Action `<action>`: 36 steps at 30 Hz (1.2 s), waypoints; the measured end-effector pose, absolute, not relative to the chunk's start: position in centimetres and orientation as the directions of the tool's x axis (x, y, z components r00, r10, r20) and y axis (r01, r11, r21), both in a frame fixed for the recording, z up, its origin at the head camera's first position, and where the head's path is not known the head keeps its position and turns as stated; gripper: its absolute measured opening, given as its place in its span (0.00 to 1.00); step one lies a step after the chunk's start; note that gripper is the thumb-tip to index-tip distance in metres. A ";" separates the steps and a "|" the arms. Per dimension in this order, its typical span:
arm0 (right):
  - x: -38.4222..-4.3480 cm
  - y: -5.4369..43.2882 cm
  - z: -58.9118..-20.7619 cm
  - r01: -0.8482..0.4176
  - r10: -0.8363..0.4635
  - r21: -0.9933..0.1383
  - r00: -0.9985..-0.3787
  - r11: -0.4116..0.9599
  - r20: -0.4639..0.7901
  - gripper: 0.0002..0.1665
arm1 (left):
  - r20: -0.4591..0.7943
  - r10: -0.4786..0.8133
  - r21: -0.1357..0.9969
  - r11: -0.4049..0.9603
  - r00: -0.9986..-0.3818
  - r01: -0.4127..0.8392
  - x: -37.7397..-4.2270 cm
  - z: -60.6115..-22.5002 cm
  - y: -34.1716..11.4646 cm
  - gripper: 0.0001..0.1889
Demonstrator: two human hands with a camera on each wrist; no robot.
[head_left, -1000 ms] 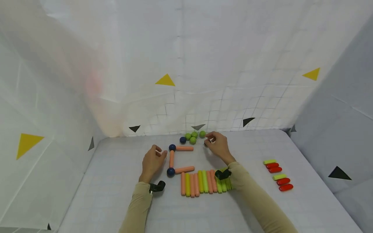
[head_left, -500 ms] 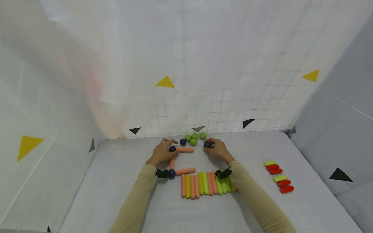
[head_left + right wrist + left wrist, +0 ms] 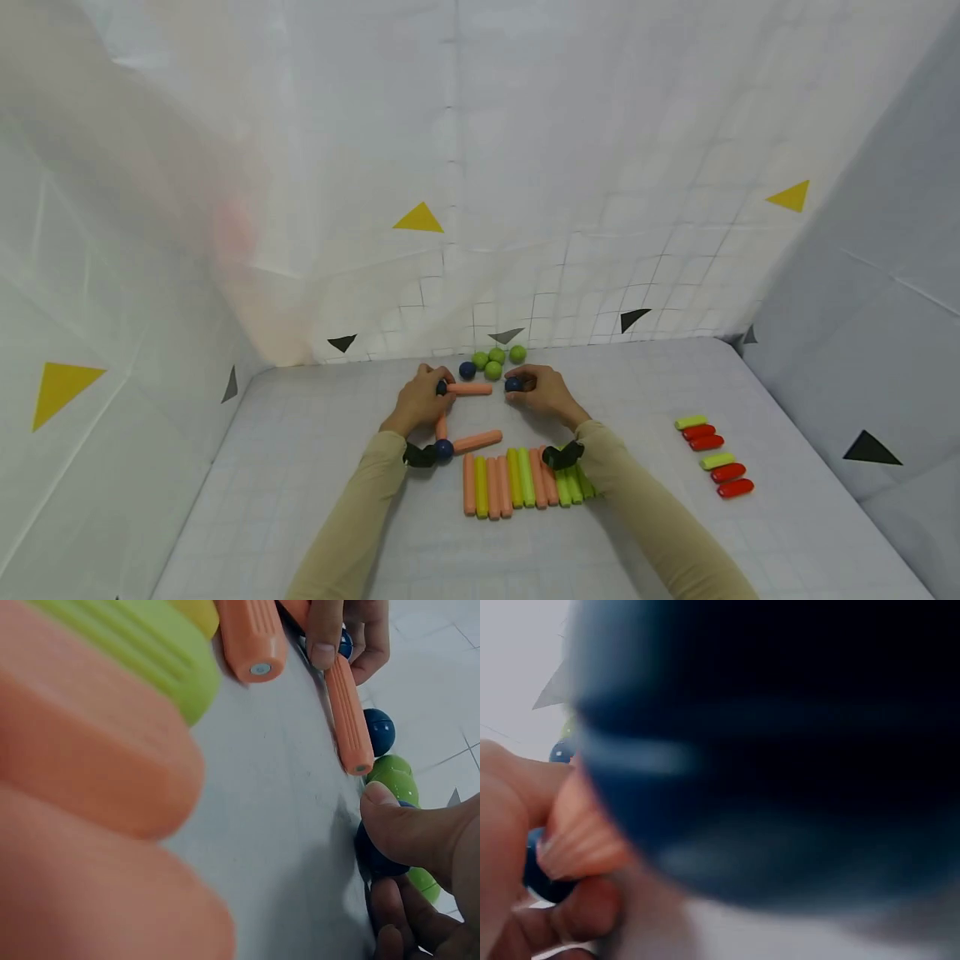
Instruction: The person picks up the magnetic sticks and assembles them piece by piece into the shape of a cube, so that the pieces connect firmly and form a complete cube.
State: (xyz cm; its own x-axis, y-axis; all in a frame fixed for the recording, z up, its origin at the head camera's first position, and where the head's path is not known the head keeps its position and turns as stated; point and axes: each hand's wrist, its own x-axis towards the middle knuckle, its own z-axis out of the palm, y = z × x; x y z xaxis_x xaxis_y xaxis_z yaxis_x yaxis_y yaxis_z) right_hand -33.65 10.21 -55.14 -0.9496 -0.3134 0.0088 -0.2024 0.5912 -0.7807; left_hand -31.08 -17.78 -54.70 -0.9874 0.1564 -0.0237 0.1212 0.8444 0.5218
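Note:
In the head view, my left hand (image 3: 422, 402) pinches a dark blue ball (image 3: 441, 387) at the far corner of a three-sided frame of orange sticks. My right hand (image 3: 546, 392) grips another blue ball (image 3: 513, 384), just off the free end of the frame's far orange stick (image 3: 470, 389). That stick's metal-tipped end shows in the right wrist view, near the right thumb (image 3: 401, 825). The frame's near corner is a third blue ball (image 3: 444, 450), with an orange stick (image 3: 477, 441) running right from it. A blurred blue ball (image 3: 742, 802) fills much of the left wrist view.
Several green balls (image 3: 493, 370) and a loose blue ball (image 3: 467, 370) lie behind the frame. A row of orange, yellow and green sticks (image 3: 492, 487) lies in front, its right end under the right forearm. Red and yellow-green short pieces (image 3: 707, 443) lie at right.
My left hand has moved forward and right from beside the frame and taken hold of its far corner ball. My right hand has brought its blue ball leftward and nearer, towards the far stick's end.

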 end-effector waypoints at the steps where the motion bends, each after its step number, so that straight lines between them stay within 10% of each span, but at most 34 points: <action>1: -33.6 10.1 -55.1 -0.196 -0.312 -0.787 -0.950 0.585 0.005 0.23 | -0.019 0.148 0.531 0.839 -0.989 0.115 -31.0 -54.8 -17.8 0.13; 24: -33.0 8.3 -55.1 -0.088 -0.222 -0.871 -0.975 0.483 -0.025 0.28 | 0.027 0.134 0.589 0.798 -0.991 0.124 -30.5 -55.6 -17.7 0.14; 36: -32.9 7.9 -55.4 -0.113 -0.241 -0.865 -0.971 0.489 -0.010 0.29 | 0.142 0.075 0.876 0.454 -0.987 0.161 -27.8 -56.7 -20.1 0.24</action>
State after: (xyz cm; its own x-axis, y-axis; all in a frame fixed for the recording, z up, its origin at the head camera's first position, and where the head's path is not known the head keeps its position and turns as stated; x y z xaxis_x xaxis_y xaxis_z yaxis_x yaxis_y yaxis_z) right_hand -32.92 7.92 -55.38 -0.9705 -0.2408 -0.0097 -0.1127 0.4891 -0.8649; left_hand -27.76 -20.08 -56.68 -0.9870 0.0752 0.1423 0.1609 0.4539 0.8764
